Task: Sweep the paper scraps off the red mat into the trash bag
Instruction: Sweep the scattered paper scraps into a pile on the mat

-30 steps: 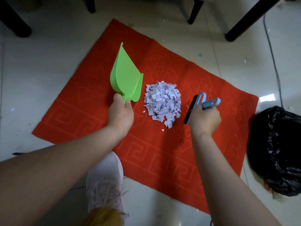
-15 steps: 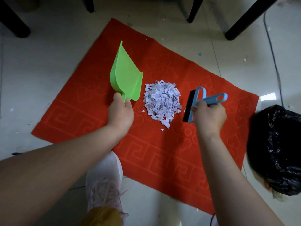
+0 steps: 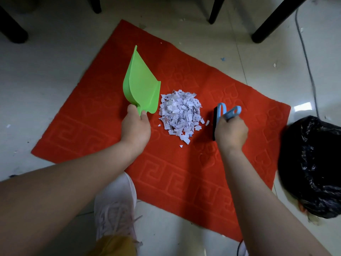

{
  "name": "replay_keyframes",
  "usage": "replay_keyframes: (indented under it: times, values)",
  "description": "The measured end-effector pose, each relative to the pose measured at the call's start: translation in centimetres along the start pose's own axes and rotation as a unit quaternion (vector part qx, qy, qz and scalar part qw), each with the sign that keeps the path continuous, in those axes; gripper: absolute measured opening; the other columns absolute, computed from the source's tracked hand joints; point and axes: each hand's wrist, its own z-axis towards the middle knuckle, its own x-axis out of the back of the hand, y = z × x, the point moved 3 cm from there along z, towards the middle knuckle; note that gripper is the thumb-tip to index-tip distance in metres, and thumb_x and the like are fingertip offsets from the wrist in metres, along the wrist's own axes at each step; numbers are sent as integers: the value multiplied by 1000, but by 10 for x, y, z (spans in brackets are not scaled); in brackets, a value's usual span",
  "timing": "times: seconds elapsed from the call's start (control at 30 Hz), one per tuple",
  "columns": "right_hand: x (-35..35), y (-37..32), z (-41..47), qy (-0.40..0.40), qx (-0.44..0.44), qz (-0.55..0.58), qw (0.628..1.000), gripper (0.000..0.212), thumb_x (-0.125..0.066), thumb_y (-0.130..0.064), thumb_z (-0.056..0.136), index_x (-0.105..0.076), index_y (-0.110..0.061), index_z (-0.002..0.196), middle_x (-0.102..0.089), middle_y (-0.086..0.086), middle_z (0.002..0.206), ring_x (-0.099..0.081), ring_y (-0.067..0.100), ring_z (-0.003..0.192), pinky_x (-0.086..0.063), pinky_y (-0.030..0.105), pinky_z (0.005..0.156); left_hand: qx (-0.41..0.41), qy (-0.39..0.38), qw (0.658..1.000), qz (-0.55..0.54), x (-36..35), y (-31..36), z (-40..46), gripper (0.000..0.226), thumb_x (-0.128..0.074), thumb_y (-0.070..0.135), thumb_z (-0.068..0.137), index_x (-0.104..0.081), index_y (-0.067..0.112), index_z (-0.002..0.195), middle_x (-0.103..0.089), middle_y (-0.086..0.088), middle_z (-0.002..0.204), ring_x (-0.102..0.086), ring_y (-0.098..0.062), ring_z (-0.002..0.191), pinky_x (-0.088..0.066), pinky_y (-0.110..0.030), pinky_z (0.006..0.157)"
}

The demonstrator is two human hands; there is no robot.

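A heap of white paper scraps (image 3: 180,113) lies in the middle of the red mat (image 3: 184,172). My left hand (image 3: 135,128) grips the handle of a green dustpan (image 3: 141,85), which stands tilted on the mat just left of the heap. My right hand (image 3: 230,132) grips a blue hand brush (image 3: 220,113) with black bristles, held just right of the heap, bristles facing the scraps. A black trash bag (image 3: 313,163) sits at the mat's right edge.
Black furniture legs (image 3: 271,21) stand on the pale tiled floor beyond the mat. A grey cable (image 3: 306,61) runs along the floor at the right. My white shoe (image 3: 114,204) rests at the mat's near edge. A few stray scraps dot the floor.
My right hand with the brush swung slightly right and has come back toward the heap. A few scraps have scattered off the heap's right side. The dustpan has stayed put.
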Motion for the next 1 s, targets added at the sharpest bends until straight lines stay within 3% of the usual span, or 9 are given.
replay_keyframes:
  times: [0.13, 0.37, 0.47, 0.6, 0.77, 0.9, 1.0]
  values:
    - [-15, -14, 0, -18, 32, 17, 999, 30, -42, -20, 94, -61, 3, 98, -65, 23, 102, -58, 41, 99, -43, 40, 79, -7, -4, 1000, 4, -4, 1, 0, 15, -38, 24, 96, -39, 9, 98, -64, -26, 91, -61, -47, 79, -51, -54, 71]
    - [2, 0, 14, 52, 23, 51, 997, 32, -44, -25, 92, -63, 1, 87, -68, 17, 87, -63, 37, 84, -50, 43, 74, -3, 3, 1000, 9, 0, -2, 1, 12, -37, 22, 98, -37, 11, 95, -64, -23, 90, -61, -43, 76, -51, -53, 71]
    - [-3, 4, 11, 34, 7, 26, 999, 35, -42, -25, 94, -62, 3, 90, -66, 18, 86, -62, 40, 88, -50, 45, 76, -3, 1, 1000, 3, -1, 0, 0, 11, -37, 22, 98, -37, 11, 94, -64, -23, 90, -61, -43, 77, -51, -53, 72]
    - [-12, -4, 4, -8, 12, 17, 1000, 32, -42, -22, 95, -60, 5, 98, -65, 22, 100, -58, 42, 98, -43, 41, 79, -4, -2, 1000, -1, -2, 1, -1, 10, -38, 21, 97, -37, 12, 94, -64, -24, 92, -62, -44, 80, -51, -52, 73]
    - [-15, -7, 8, -4, 38, 69, 997, 31, -44, -23, 91, -62, 2, 87, -69, 15, 89, -64, 36, 87, -50, 40, 75, 8, -3, 1000, -1, 1, -1, 0, 10, -37, 22, 98, -37, 12, 95, -64, -22, 93, -61, -42, 79, -52, -52, 74]
    - [-1, -1, 12, 16, 38, 125, 991, 32, -43, -29, 82, -64, -5, 79, -70, 11, 79, -67, 32, 77, -54, 48, 72, 6, -1, 1000, 3, 0, 0, 1, 11, -37, 22, 98, -37, 12, 95, -64, -22, 94, -62, -42, 82, -52, -52, 74]
    - [8, 6, 12, -13, 33, 175, 984, 25, -50, -37, 81, -63, -20, 69, -71, 2, 76, -69, 25, 76, -55, 50, 75, -1, 0, 1000, 4, -2, 0, 0, 11, -37, 22, 98, -36, 12, 93, -64, -23, 93, -62, -44, 81, -51, -52, 73]
